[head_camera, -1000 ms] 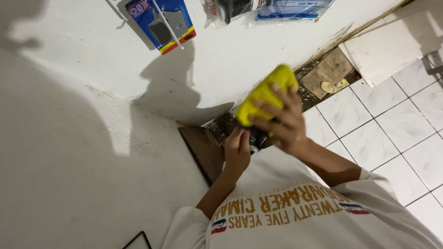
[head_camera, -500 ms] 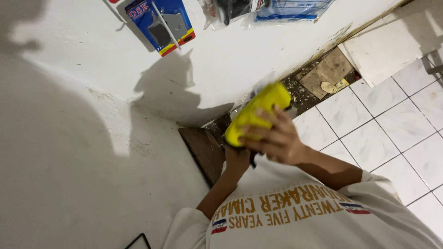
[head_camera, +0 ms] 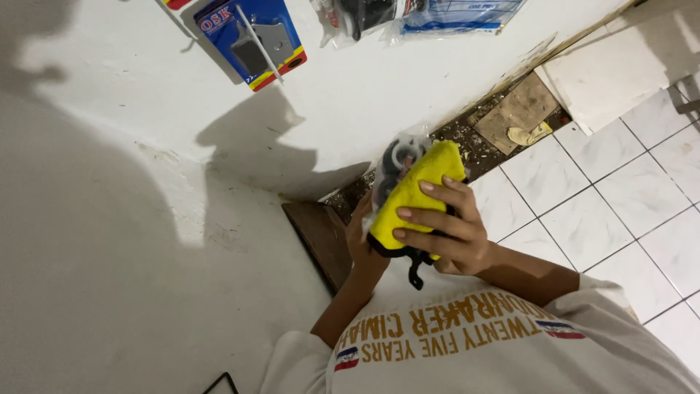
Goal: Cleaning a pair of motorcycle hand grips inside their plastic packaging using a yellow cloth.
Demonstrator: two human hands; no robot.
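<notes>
Two hands engaged: right hand (head_camera: 448,233), fingers clamped on yellow microfibre cloth (head_camera: 415,193), wipes dark plastic-wrapped part (head_camera: 397,164); left hand (head_camera: 362,244) w/ grip hidden, keep pressure even.

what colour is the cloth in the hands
Bright yellow cloth, clearest in the head view.

This looks like a small parts shop or repair workshop — not a tidy home room. Carded goods hang on the white wall (head_camera: 146,241): a blue blister pack (head_camera: 251,40) holding a flat metal part, and clear plastic bags (head_camera: 423,11) with dark parts inside. The wall paint is scuffed and flaking near its foot. The floor is white tile (head_camera: 620,211), but along the wall the tiles are broken away — bare dirt, rubble and a scrap of cardboard (head_camera: 521,109) lie there.
</notes>
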